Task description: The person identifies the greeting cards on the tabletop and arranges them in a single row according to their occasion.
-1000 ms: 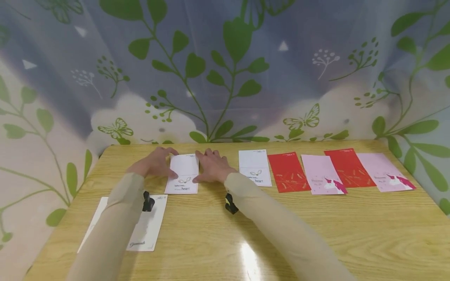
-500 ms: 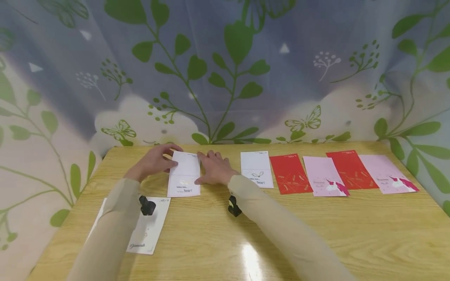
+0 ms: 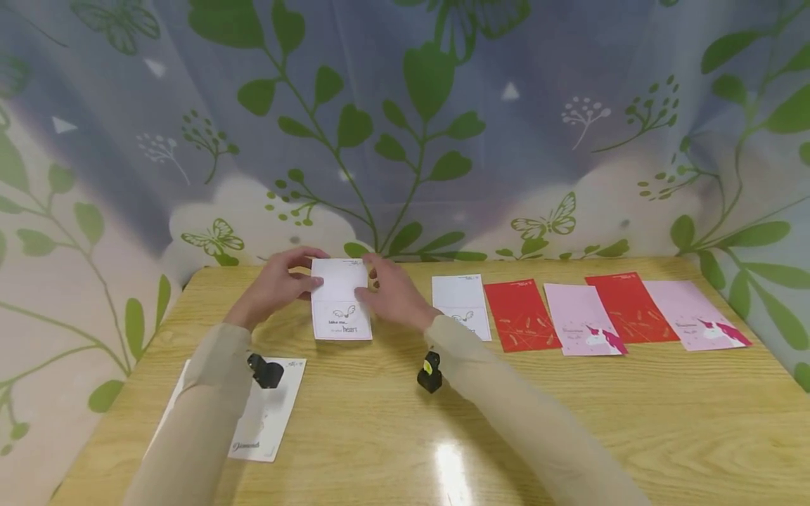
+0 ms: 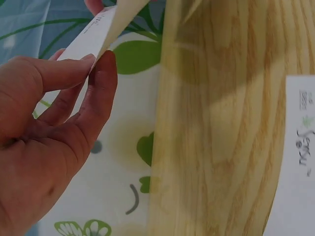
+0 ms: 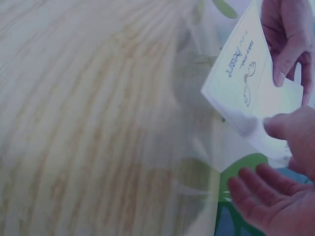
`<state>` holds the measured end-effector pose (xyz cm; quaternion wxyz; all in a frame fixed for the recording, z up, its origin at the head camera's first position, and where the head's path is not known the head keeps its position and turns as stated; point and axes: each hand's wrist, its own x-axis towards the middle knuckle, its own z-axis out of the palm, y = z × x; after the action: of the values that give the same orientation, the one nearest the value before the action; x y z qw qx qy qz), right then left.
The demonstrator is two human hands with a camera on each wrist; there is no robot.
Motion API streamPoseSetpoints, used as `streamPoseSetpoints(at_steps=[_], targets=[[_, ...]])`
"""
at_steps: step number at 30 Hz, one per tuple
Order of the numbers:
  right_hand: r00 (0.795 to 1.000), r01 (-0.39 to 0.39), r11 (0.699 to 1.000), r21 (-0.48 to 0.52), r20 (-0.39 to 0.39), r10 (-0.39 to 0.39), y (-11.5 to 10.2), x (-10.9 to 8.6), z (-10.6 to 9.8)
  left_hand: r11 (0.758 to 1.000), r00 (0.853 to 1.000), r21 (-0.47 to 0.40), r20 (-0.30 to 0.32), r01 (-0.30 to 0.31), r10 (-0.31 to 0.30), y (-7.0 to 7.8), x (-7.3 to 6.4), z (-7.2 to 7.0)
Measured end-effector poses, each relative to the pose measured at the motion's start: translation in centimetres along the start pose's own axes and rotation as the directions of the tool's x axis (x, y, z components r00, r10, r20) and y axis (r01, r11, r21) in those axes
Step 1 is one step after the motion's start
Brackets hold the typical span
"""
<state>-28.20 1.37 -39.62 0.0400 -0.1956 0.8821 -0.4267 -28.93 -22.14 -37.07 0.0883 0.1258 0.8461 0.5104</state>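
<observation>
A white card with a winged-heart drawing and the word "heart" is held up between both hands, above the far left of the table. My left hand pinches its left edge, thumb on the printed face and fingers behind, as the left wrist view also shows with the card tilted. On the opposite edge, my right hand has its thumb on the front and a finger behind. The right wrist view shows the card clear of the tabletop, with the right hand's other fingers loosely extended beneath it.
Larger white sheets lie at front left, partly under the left sleeve. To the right runs a row: a matching white card, red cards and pink unicorn cards. A leaf-patterned curtain hangs behind the wooden table.
The left hand has gone from the card's side to pinching its edge. The white card has risen from the table, shifted slightly right, and is now held by both hands.
</observation>
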Motion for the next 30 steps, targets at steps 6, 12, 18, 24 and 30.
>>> streamPoseSetpoints(at_steps=[6,12,18,24,30], targets=[[0.994,0.025,0.991,0.128,-0.104,-0.012,0.0,-0.3,-0.9,0.998,1.0,-0.056,-0.004,-0.015,0.015,1.2,-0.2,0.2],[0.99,0.028,0.988,0.151,-0.14,-0.007,-0.5,-1.1,-1.5,0.994,1.0,-0.105,-0.012,-0.009,0.008,1.9,-0.7,0.5],[0.987,0.057,0.986,0.154,-0.157,-0.033,-0.8,-1.9,-2.0,0.99,1.0,-0.14,-0.015,-0.026,0.024,2.1,-1.5,0.8],[0.988,0.058,0.986,0.154,-0.15,-0.034,-0.8,-3.0,-2.5,0.985,1.0,-0.169,-0.01,-0.024,0.023,2.6,-2.2,1.5],[0.989,0.072,0.987,0.146,-0.141,-0.052,-1.0,-4.3,-3.2,0.984,1.0,-0.179,-0.009,-0.023,0.022,2.9,-2.8,2.1]])
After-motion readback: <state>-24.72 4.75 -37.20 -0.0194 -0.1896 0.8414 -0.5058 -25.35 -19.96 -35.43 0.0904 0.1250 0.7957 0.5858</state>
